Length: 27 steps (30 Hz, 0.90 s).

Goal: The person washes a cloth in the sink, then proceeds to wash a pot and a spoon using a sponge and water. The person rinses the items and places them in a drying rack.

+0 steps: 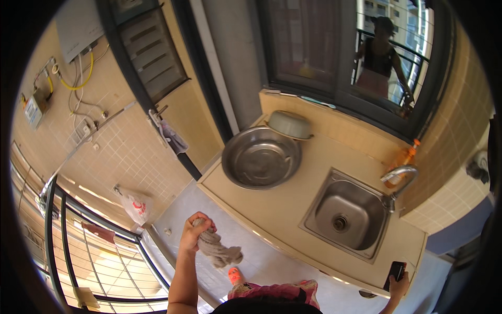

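My left hand (199, 227) grips one end of a bunched greyish-beige cloth (218, 246), which hangs over the floor in front of the counter. At the counter's front right corner, my right hand (399, 283) is closed around a dark smartphone (396, 271). Left of the phone, a square stainless-steel sink (347, 214) is set into the beige countertop (292, 204). A chrome faucet (408, 176) curves over its far right edge. Toward the far left of the counter stands a wide metal basin (262, 159).
Behind the basin, a grey-green tub (289, 125) leans tilted against the backsplash. An orange pump bottle (402, 161) stands behind the faucet. A toothbrush (317, 103) lies on the window ledge. A cloth hangs from the door handle (159, 112). At left is a metal railing (98, 219).
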Each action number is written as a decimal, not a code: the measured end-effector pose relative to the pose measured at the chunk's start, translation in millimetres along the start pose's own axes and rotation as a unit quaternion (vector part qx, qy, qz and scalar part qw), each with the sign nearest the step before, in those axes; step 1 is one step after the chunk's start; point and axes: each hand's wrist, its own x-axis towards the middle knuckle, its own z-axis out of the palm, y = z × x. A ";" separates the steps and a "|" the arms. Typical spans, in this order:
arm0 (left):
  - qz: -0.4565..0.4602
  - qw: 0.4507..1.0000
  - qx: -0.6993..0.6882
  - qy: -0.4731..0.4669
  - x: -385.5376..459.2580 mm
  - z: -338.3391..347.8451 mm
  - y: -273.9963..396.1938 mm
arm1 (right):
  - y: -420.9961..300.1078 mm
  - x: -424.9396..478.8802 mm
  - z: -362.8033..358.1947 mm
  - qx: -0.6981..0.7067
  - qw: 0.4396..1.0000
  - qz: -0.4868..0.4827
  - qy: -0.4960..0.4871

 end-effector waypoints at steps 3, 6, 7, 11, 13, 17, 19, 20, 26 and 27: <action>-0.007 0.857 0.493 0.150 -18.0 -102.5 1.9 | -157.7 -39.0 14.6 0.134 0.976 -0.132 -0.113; 0.003 0.907 0.361 0.216 -33.1 -215.3 -13.2 | -298.8 -98.9 49.4 0.239 0.907 -0.247 -0.242; -0.013 0.951 0.204 0.231 -34.0 -248.3 -15.3 | -341.2 -117.3 63.2 0.287 0.872 -0.265 -0.295; -0.071 0.921 0.247 0.293 -27.6 -338.1 -10.5 | -502.6 -196.0 114.3 0.156 0.835 -0.337 -0.407; -0.106 0.918 0.271 0.269 -16.7 -370.4 -6.8 | -567.5 -230.7 132.3 0.112 0.816 -0.376 -0.425; -0.148 0.918 0.316 0.188 48.8 -405.5 -6.1 | -641.9 -262.4 175.9 0.052 0.787 -0.404 -0.463; -0.150 0.928 0.301 0.158 95.1 -421.0 5.7 | -670.1 -266.8 203.9 0.036 0.791 -0.415 -0.448; -0.148 0.933 0.296 0.141 120.2 -432.5 -3.5 | -684.0 -265.3 212.7 0.032 0.796 -0.415 -0.438; -0.149 0.922 0.356 0.029 288.7 -434.0 41.0 | -805.5 -240.2 290.8 0.101 0.827 -0.375 -0.407; -0.162 0.908 0.387 0.001 316.3 -435.6 47.9 | -824.4 -237.0 305.7 0.111 0.833 -0.362 -0.404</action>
